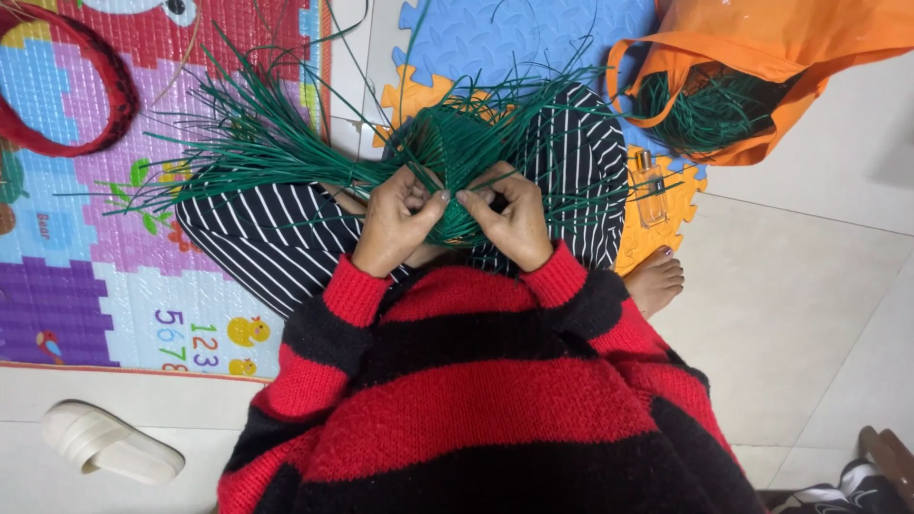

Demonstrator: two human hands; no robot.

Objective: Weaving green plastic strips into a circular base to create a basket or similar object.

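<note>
A half-woven piece of dark green strips (455,157) rests on my lap, over black trousers with white stripes. Many loose green strip ends (257,133) fan out from it to the left and upward. My left hand (395,221) pinches strips at the near edge of the woven part. My right hand (511,217) does the same just to the right, fingertips almost touching the left hand's. Both wrists come out of red and black striped sleeves.
An orange cloth bag (762,57) holding more green strips lies at upper right. A small clear glass bottle (650,186) sits on the foam puzzle mat beside it. A colourful play mat (86,276) lies left, with a red woven ring (105,86). A white slipper (109,443) is at lower left.
</note>
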